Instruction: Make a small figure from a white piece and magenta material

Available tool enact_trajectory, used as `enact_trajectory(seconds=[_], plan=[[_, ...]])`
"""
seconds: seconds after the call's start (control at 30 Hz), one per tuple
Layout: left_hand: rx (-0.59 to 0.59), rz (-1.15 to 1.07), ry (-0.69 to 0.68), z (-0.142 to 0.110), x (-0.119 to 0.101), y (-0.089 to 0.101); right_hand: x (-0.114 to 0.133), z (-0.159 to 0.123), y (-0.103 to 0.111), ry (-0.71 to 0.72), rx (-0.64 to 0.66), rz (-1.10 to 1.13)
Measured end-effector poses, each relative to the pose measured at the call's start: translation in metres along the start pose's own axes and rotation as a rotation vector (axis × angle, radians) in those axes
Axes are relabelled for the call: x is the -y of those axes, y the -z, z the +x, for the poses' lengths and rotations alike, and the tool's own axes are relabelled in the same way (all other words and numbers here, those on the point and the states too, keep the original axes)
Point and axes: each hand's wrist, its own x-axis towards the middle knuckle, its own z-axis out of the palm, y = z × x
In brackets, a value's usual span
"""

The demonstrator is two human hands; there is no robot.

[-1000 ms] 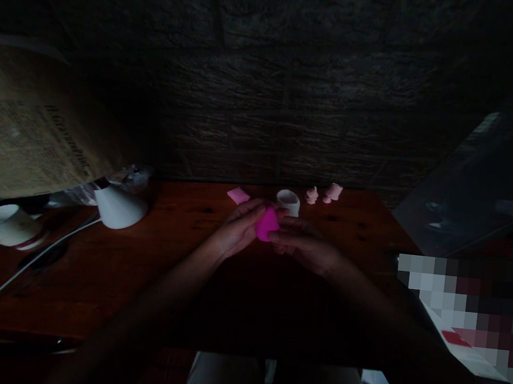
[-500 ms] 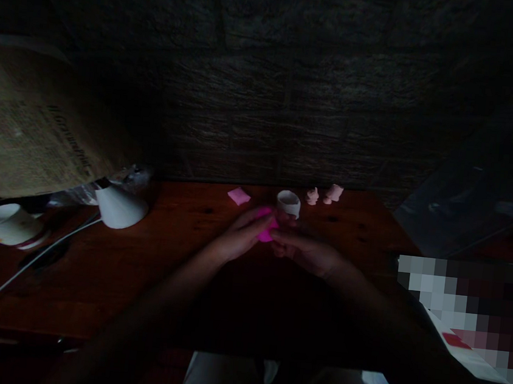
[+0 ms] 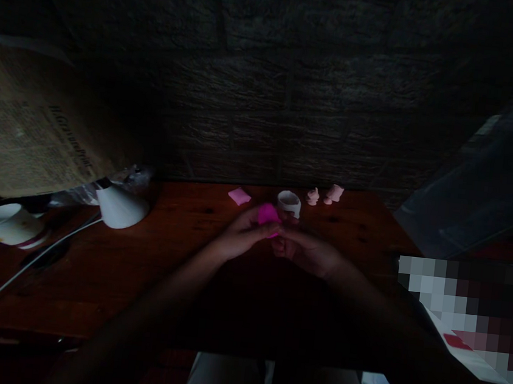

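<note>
Between both hands, above the wooden table (image 3: 179,233), is a bright pink lump (image 3: 268,215), perhaps modelling clay. My left hand (image 3: 243,233) is closed round its left side, the thumb lying across its lower part. My right hand (image 3: 300,248) has its fingers curled at the lump's lower right. Just behind the hands stands a small white cup-like pot (image 3: 289,202), its lower part partly covered. A pale pink pillow-shaped piece (image 3: 239,196) lies to its left. To its right are two small pale pink shaped pieces, a short one (image 3: 313,196) and a taller one (image 3: 334,193).
A dark brick wall (image 3: 256,106) rises behind the table. On the left are a white cone-shaped object (image 3: 123,207) with a white cable (image 3: 23,271), a tilted paper cup (image 3: 3,223) and a printed brown paper bag (image 3: 38,126). A dark translucent sheet (image 3: 461,201) hangs on the right.
The left thumb has moved down and right over the pink lump, and more of the lump's top shows. The pieces on the table have stayed put.
</note>
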Motion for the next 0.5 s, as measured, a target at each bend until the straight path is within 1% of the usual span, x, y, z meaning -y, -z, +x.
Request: enact_trajectory(seconds=[0.17, 0.3, 0.5], plan=[[0.030, -0.022, -0.011, 0.0006, -0.0011, 0.0002, -0.0005, -0.0005, 0.0005, -0.021, 0.007, 0.000], [0.022, -0.097, -0.033, 0.0011, -0.0017, 0.0002, 0.0006, -0.0004, -0.0005, -0.067, -0.010, 0.028], [-0.075, -0.094, -0.035, 0.0022, 0.0000, 0.0003, 0.0023, -0.0003, 0.0001, -0.114, -0.020, 0.090]])
